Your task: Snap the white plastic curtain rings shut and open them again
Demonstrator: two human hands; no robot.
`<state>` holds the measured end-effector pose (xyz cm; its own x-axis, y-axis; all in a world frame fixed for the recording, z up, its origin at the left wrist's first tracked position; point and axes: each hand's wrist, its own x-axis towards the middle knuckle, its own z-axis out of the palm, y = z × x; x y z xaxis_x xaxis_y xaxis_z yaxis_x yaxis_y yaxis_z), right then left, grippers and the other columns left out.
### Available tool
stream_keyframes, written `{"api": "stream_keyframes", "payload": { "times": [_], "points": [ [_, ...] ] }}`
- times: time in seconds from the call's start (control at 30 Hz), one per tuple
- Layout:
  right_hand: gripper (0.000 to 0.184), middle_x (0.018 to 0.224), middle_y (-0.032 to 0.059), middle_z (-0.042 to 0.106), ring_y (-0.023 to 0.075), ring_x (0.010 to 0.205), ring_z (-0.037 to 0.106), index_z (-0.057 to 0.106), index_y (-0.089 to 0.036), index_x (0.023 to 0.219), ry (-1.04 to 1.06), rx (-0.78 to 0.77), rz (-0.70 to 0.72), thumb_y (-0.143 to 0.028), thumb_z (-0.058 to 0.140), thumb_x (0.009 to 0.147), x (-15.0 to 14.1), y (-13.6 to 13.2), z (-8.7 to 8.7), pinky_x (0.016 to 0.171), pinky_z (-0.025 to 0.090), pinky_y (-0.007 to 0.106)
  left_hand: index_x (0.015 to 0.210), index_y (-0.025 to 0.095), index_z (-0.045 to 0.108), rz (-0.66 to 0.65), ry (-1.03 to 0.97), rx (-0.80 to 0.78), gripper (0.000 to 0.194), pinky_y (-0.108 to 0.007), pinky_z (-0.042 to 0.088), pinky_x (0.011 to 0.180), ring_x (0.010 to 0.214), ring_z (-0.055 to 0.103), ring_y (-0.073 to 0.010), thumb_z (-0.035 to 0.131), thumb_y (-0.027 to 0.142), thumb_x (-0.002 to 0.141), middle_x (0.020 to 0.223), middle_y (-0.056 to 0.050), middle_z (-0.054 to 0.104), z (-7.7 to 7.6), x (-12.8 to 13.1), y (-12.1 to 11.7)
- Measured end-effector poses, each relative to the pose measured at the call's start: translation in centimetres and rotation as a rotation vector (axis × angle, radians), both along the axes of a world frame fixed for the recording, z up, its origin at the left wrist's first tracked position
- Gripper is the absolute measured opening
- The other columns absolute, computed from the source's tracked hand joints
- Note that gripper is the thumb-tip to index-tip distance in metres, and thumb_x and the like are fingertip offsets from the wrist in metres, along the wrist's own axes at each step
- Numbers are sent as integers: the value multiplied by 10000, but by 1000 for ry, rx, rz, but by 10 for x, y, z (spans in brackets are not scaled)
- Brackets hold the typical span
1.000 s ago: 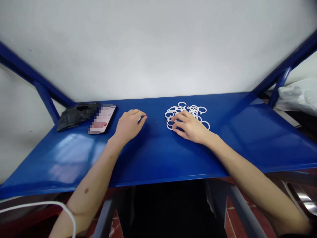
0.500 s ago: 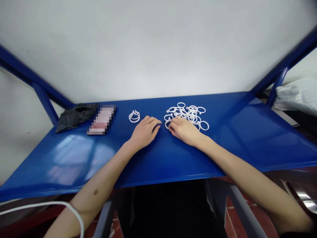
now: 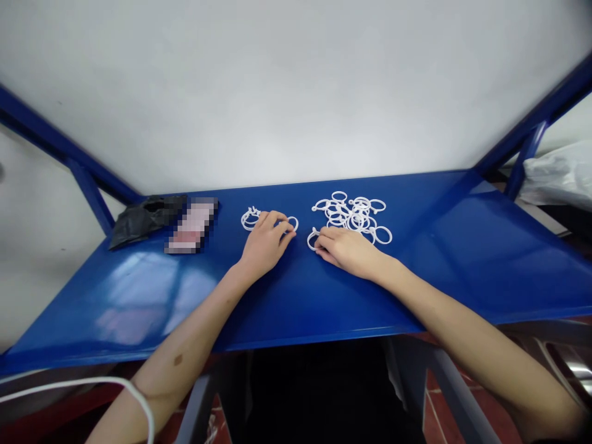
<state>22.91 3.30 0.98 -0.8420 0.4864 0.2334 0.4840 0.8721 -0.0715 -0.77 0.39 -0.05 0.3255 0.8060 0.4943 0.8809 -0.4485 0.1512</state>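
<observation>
A loose pile of white plastic rings lies on the blue metal table. My right hand rests at the pile's near left edge, fingertips pinched on one white ring. My left hand lies left of it, fingers curled on another single white ring. A small stack of joined white rings sits just beyond my left hand's knuckles.
A phone and a crumpled black bag lie at the table's back left. White wall stands behind. Blue frame struts rise at both sides. A white cable loops at lower left, and a white bag lies far right.
My left hand left a small ring stack near the phone, came right toward the pile, and now holds a ring. My right hand drew a ring out of the pile's left edge.
</observation>
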Motion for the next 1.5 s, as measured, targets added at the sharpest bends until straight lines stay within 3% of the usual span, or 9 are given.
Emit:
{"api": "stream_keyframes", "payload": {
  "times": [0.2,0.4,0.57,0.73,0.97,1.1,1.4,1.5],
  "points": [
    [205,1087,96,639,189,864,655,668,-147,1136,73,-108,-13,-262,605,979,5,-2,9,740,515,320,999,191,657,-148,22,36,182,-372,472,900,979,595,-199,491,261,1029,1029,-65,706,10,14,-14],
    [204,1167,112,635,188,808,660,667,-151,1105,140,-73,-86,-280,595,965,19,-1,28,704,536,341,951,173,659,-154,259,16,260,-361,448,768,886,609,-210,446,283,1051,951,-73,720,-2,37,-19],
    [202,1194,122,647,237,1004,661,662,-136,1118,95,-50,42,-235,626,946,12,2,15,848,550,381,1016,147,645,-217,210,-51,282,-358,490,856,917,597,-203,390,256,1068,998,-72,695,-11,37,-15],
    [175,1034,103,682,202,869,640,680,-117,975,19,20,65,-222,545,1009,1,8,-1,809,513,364,1000,148,633,-274,171,-98,313,-334,514,878,948,568,-195,347,251,1075,1005,-69,660,-10,32,-13],
    [247,840,70,649,185,728,564,651,-123,892,-96,163,38,-170,457,1036,-5,4,-1,699,411,330,914,144,605,-335,235,-10,313,-320,502,840,878,560,-194,361,262,1072,908,-64,638,-8,28,-8],
    [251,871,96,655,195,727,573,640,-106,926,-158,223,0,-154,420,1038,-10,-5,0,659,375,334,816,164,571,-274,300,44,355,-325,478,759,791,552,-199,325,207,1069,809,-51,612,-8,27,-8],
    [397,972,133,672,161,585,563,622,-97,970,-220,229,-185,-101,232,1044,-21,-18,0,614,334,340,926,147,599,-51,386,41,271,-367,480,808,886,603,-244,348,132,1027,893,-96,651,-14,39,-14],
    [374,956,133,680,162,598,579,623,-103,946,-205,235,-198,-84,259,1034,-23,-19,-1,625,339,340,918,153,588,-68,368,-2,267,-362,482,802,881,596,-239,348,134,1032,891,-87,642,-12,36,-13]
  ]
}}
